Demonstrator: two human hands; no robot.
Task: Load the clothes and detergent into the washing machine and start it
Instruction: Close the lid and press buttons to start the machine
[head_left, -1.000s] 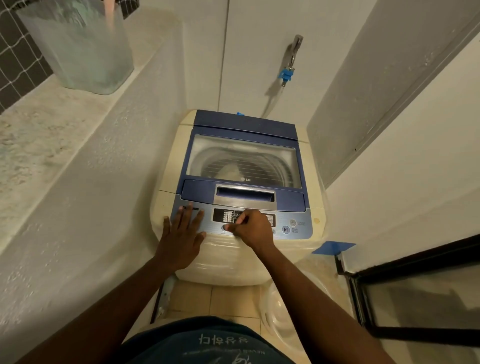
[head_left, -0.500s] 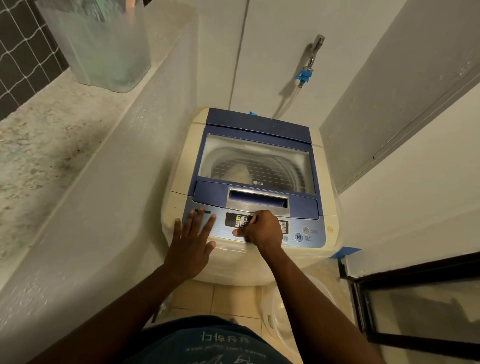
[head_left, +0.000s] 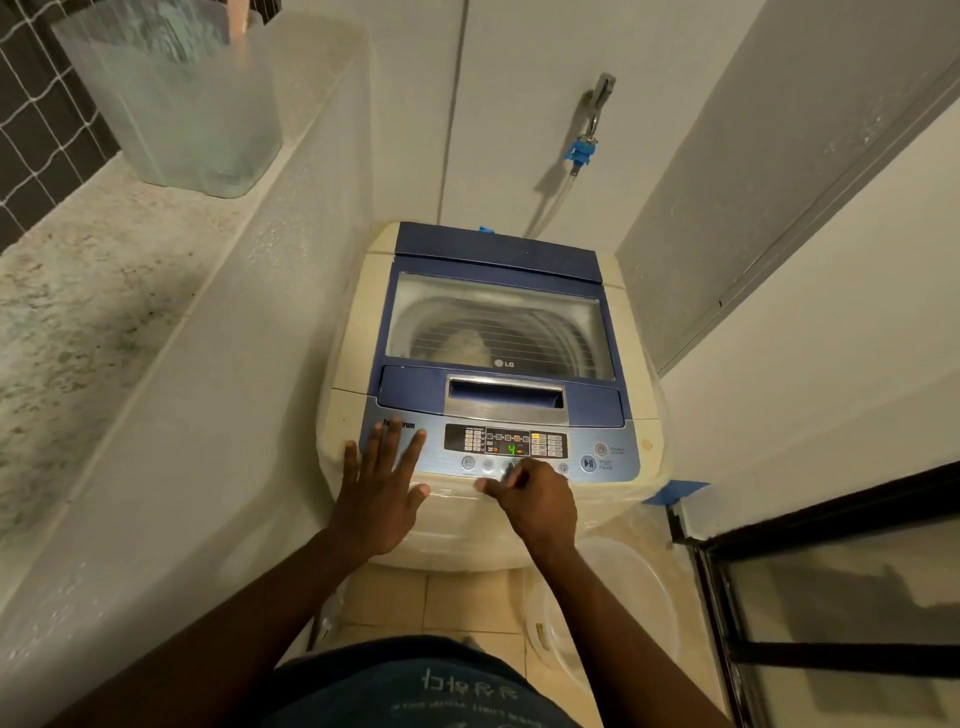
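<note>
A cream and blue top-loading washing machine (head_left: 353, 332) stands in a narrow alcove with its glass lid (head_left: 498, 322) down. Pale clothes (head_left: 465, 345) show through the glass inside the drum. The control panel (head_left: 506, 441) is lit, with a green digit on its display. My left hand (head_left: 382, 493) lies flat with fingers spread on the panel's left end. My right hand (head_left: 535, 501) is loosely curled at the panel's front edge, its index finger pointing at the row of round buttons below the display. The start/pause button (head_left: 588, 462) is to the right of it.
A stone ledge (head_left: 104, 291) runs along the left with a frosted plastic bin (head_left: 182, 98) on it. A tap with a blue hose fitting (head_left: 582, 150) is on the back wall. A round white basin (head_left: 613, 597) lies on the tiled floor. A black-framed door (head_left: 831, 597) is at right.
My right hand has drawn back from the display toward the panel's front edge, uncovering the lit display. My left hand has stayed flat on the panel. The view has shifted slightly.
</note>
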